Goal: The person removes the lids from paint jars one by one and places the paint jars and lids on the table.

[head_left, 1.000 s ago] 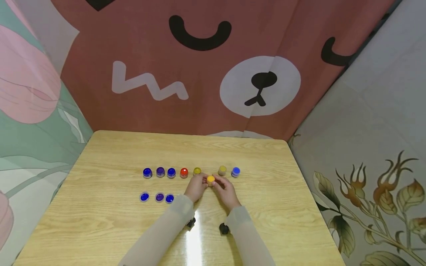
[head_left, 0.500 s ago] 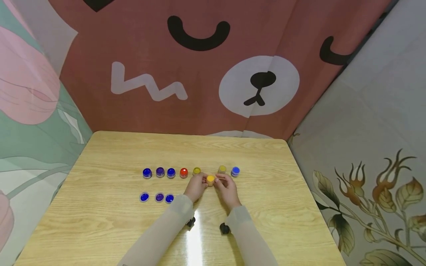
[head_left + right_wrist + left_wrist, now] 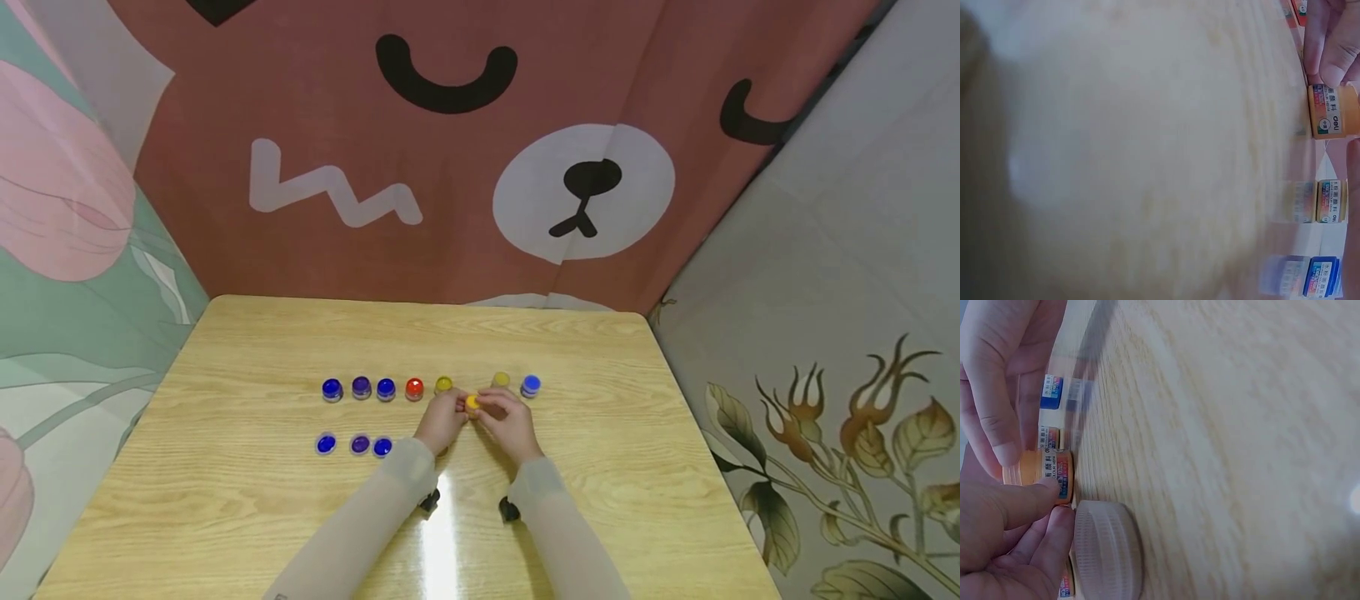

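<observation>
Near the middle of the table, my left hand (image 3: 441,422) grips a small orange paint jar (image 3: 472,402) by its side, thumb on the label. My right hand (image 3: 514,425) has its curled fingers at the jar's upper rim. In the left wrist view, the right fingertips (image 3: 1007,455) touch the top of the jar, which stands upright close to the tabletop. The right wrist view catches the label of the jar (image 3: 1329,112) and only an edge of the right hand. Beside the left fingers lies a clear ribbed lid (image 3: 1109,550).
Left of the hands runs a row of jars: blue (image 3: 332,389), purple (image 3: 362,387), another blue, red (image 3: 414,389) and yellow (image 3: 444,384). A pale yellow jar (image 3: 501,380) and a light blue jar (image 3: 531,386) stand right. Three lids (image 3: 326,443) lie nearer on the table (image 3: 225,500).
My right hand has shifted slightly left and its fingers have come over the top of the orange jar. The left hand and the other jars stay in place.
</observation>
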A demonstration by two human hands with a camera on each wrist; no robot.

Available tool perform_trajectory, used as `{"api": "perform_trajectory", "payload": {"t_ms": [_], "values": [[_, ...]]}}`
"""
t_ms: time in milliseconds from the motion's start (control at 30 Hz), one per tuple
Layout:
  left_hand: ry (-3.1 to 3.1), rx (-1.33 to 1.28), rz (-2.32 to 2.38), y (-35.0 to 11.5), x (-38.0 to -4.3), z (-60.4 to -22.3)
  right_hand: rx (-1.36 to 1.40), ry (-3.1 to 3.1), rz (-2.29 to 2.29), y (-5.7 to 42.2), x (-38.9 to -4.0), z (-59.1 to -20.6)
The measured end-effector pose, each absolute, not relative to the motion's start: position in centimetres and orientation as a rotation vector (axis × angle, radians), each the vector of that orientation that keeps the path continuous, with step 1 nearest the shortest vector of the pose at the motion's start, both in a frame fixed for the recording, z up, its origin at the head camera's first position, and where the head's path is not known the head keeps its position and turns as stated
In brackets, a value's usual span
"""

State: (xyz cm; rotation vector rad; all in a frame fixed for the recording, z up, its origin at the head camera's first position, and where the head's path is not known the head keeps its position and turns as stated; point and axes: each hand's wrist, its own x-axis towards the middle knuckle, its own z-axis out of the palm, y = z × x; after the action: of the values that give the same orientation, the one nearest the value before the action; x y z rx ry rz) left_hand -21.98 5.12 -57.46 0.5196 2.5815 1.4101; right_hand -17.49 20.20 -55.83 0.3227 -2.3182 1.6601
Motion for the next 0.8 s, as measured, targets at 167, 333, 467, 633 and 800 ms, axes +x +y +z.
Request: {"api": "perform_trajectory", "payload": {"t_ms": [167,333,467,633,800], "values": [[2.583,0.506,1.412,5.2,-21.9,-57.4,0.307,-2.326,1.627,20.0,-17.5,-55.7],[2.598,0.5,1.392,5.2,-21.9,-57.4,0.249,-2.349,1.621,19.9,-17.5,-55.5],[2.614,0.495,1.392,5.1,-21.9,-57.4,0.227,-2.316,1.638,20.1,-17.7,-56.3],[2.61,0.488,1.396,5.2,-21.7,-57.3,0.111,-2.267,1.696,20.5,-18.6,-58.7],[2.626,0.491,1.363,5.4,-21.7,-57.6,-0.102,-2.228,1.779,20.9,-18.8,-59.1]]}}
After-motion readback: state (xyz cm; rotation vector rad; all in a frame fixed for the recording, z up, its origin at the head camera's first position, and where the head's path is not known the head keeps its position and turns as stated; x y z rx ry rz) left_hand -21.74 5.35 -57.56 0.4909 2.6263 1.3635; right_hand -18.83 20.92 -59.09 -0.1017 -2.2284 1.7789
